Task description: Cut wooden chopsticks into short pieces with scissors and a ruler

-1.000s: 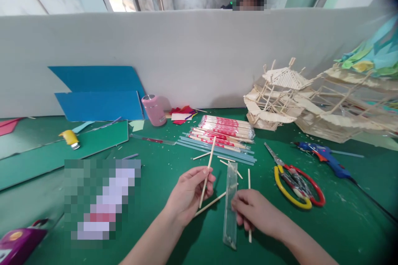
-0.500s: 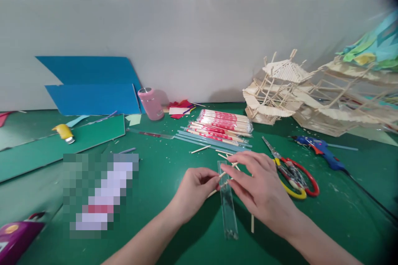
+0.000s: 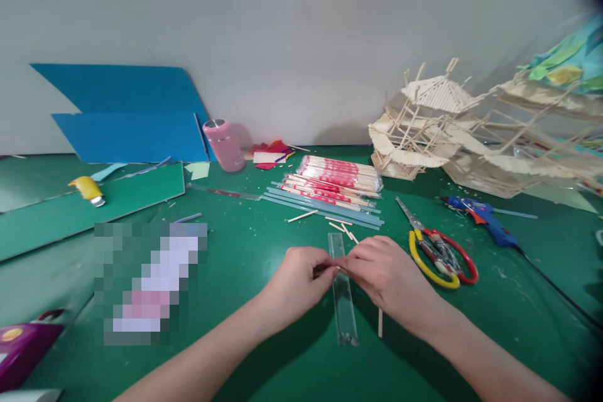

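Note:
My left hand (image 3: pixel 298 281) is closed in a pinch above the clear plastic ruler (image 3: pixel 345 314). Fingertips of my right hand (image 3: pixel 393 276) meet it there, also pressed together. Between them sits a thin wooden stick (image 3: pixel 338 269), mostly hidden by the fingers. Another wooden stick (image 3: pixel 380 325) pokes out below my right hand and lies on the green table. Just beyond the hands are several short cut pieces of stick (image 3: pixel 347 232).
Scissors with red and yellow handles (image 3: pixel 436 264) and a blue glue gun (image 3: pixel 487 220) lie to the right. Behind are bundled sticks in plastic (image 3: pixel 339 176), blue glue sticks (image 3: pixel 325 210), a pink bottle (image 3: pixel 225 146) and a stick-built model (image 3: pixel 414 132). A yellow cutter (image 3: pixel 88 190) lies left.
My right fingers have closed in from a spread pose, and both hands' fingertips now meet around the stick, covering most of it. The view has tipped slightly downward.

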The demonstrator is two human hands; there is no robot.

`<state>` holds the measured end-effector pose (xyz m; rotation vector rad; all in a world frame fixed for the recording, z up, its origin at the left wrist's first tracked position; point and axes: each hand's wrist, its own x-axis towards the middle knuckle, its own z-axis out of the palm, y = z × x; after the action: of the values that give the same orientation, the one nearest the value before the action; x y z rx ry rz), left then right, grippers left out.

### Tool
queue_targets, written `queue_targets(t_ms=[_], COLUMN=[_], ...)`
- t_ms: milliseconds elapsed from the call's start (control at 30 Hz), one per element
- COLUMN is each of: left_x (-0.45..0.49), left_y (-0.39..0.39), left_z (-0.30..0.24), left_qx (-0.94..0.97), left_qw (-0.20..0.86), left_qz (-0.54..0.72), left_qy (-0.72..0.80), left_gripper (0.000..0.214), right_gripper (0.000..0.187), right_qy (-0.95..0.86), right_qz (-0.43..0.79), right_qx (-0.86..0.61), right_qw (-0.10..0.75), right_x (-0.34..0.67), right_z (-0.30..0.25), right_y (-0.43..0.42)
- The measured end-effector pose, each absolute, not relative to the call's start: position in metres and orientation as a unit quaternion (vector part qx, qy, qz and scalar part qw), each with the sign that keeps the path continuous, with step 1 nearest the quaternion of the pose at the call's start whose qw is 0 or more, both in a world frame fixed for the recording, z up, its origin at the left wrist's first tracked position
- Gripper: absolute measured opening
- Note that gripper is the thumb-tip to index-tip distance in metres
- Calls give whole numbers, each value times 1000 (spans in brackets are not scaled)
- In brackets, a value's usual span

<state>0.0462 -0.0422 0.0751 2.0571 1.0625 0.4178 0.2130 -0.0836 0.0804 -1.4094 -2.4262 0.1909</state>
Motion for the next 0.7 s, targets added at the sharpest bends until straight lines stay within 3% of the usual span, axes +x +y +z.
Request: queue_targets(t_ms=[267,433,533,700], left_x=[48,43,49,69], left_y=[-35,-20,-13,-8], left_z=[77,70,63,58], left_qx=[835,834,881,982], left_qw=[383,281,194,64], left_qz=[158,223,157,15], left_qy=[361,419,401,179], left_gripper=[17,17,21,47], right_gripper=[23,24,24,21], right_qy=[-827,-775,-740,-710], right_qz=[114,123,150,147], right_qx=[-525,-591,-621,-638], right_qw=[167,185,209,258], right_x=[221,249,265,276], right_z=[75,68,63,53], right_y=[-88,-98,-111,-134])
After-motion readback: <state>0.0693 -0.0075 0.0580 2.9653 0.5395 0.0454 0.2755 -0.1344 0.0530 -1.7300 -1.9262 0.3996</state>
